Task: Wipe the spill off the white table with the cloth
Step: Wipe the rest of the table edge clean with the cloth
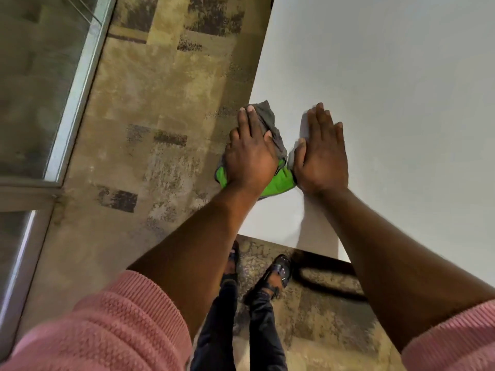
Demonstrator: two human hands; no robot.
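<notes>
My left hand (250,152) lies palm down on a crumpled grey and green cloth (280,180), pressing it onto the left edge of the white table (388,76) near its front corner. Part of the cloth hangs over that edge. Just to the right, my right hand (321,153) rests flat on the tabletop with fingers together, its thumb side touching the cloth. No spill shows on the visible table surface; whatever is under the cloth and hands is hidden.
Mottled beige and brown carpet (150,108) covers the floor left of and in front of the table. A glass partition with a metal frame (72,103) runs along the far left. My feet in dark sandals (278,271) stand at the table's front corner.
</notes>
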